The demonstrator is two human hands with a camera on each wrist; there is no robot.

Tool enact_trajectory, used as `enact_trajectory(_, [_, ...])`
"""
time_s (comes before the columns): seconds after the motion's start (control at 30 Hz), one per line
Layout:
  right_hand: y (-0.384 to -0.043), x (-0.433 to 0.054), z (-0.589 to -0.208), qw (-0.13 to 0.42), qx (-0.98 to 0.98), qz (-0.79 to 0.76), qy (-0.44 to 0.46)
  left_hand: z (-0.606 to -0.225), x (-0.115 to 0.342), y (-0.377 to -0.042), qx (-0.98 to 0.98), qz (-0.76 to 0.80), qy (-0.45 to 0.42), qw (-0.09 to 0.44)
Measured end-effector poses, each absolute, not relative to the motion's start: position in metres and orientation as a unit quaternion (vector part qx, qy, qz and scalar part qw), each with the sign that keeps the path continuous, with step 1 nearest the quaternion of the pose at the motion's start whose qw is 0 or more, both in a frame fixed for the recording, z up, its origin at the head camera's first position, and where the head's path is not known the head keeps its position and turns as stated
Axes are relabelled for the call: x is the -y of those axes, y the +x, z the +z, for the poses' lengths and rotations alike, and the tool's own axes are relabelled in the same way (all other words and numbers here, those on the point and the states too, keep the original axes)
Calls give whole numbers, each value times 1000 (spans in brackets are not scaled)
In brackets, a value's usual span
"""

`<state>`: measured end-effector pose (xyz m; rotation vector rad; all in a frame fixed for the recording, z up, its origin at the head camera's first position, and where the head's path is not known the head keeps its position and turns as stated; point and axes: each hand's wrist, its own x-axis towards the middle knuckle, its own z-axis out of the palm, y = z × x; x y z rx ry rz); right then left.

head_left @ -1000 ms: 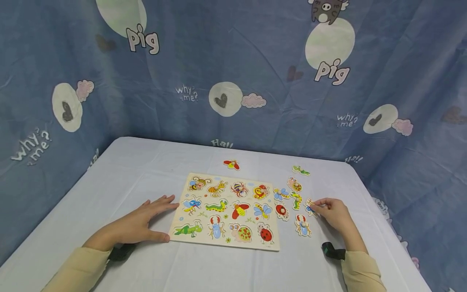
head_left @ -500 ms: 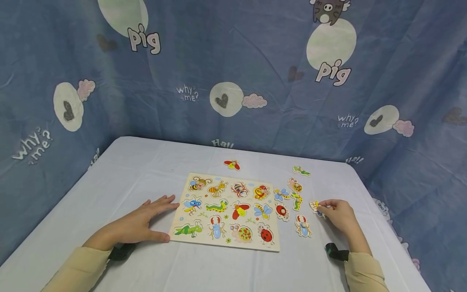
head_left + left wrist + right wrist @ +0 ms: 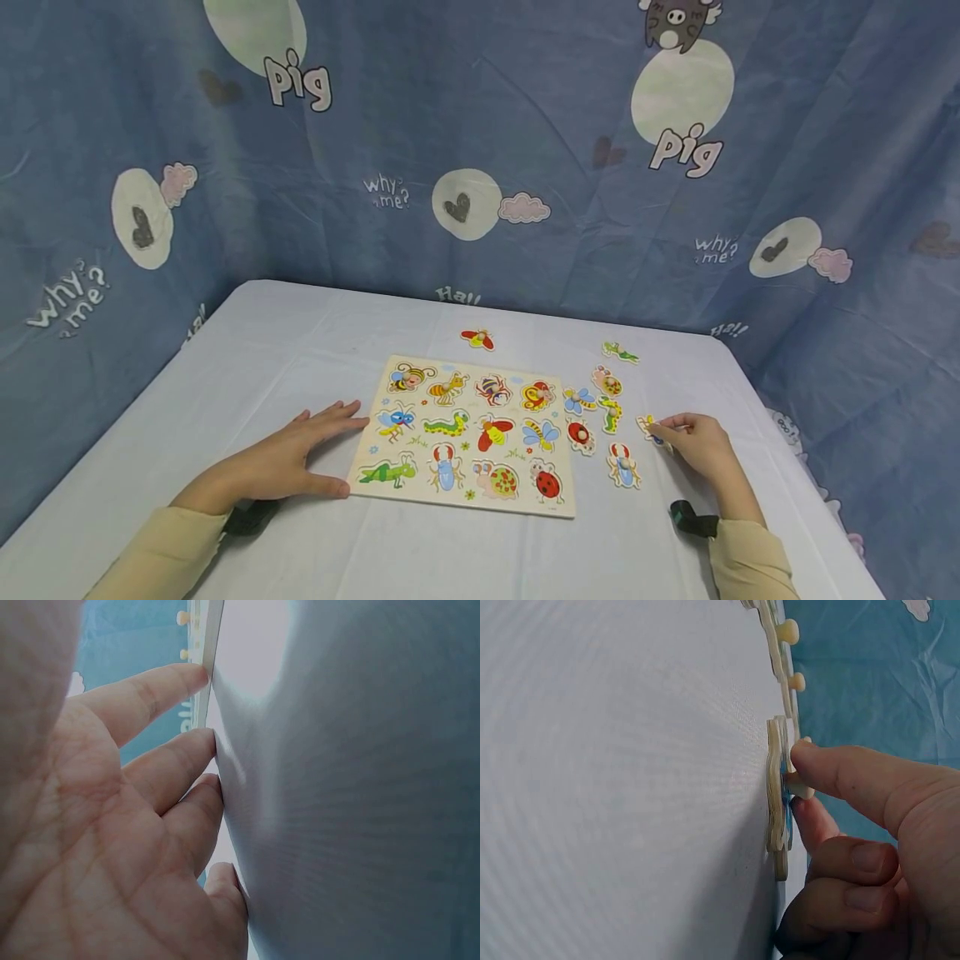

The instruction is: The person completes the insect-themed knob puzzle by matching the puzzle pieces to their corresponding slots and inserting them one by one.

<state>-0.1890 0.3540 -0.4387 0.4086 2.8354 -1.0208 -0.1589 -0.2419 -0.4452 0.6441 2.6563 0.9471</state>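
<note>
A wooden peg puzzle board [image 3: 462,434] with printed insects lies on the table. My left hand [image 3: 288,454] rests spread at its left side, its thumb and a fingertip touching the edge; the left wrist view shows straight fingers [image 3: 169,769] against the board. To the right of the board, my right hand [image 3: 697,442] pinches the knob [image 3: 802,780] of a blue and yellow insect puzzle piece [image 3: 647,425], which is partly hidden by the fingers. This piece [image 3: 775,795] stays on or just at the tabletop; I cannot tell which.
Loose knobbed pieces lie right of the board: a stag beetle [image 3: 623,467], ladybug [image 3: 580,436], caterpillar [image 3: 611,414], dragonfly [image 3: 579,400], snail [image 3: 607,381] and grasshopper [image 3: 620,352]. A red winged insect piece [image 3: 477,338] lies behind the board. Several pieces sit in its top row.
My right hand has moved slightly right with the blue and yellow insect piece, away from the other loose pieces, then stayed nearly still. The left hand has kept its place.
</note>
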Motion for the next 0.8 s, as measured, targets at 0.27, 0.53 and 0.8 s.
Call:
enact_trajectory(0.27, [-189, -352, -437, 55, -931, -333, 137, -446, 243, -159, -911, 326, 220, 126])
enact_trajectory(0.53, [-190, -351, -434, 53, -934, -325, 139, -446, 243, -159, -911, 324, 225, 122])
enact_trajectory(0.8, [-190, -349, -434, 54, -940, -310, 129, -446, 243, -159, -911, 325, 222, 124])
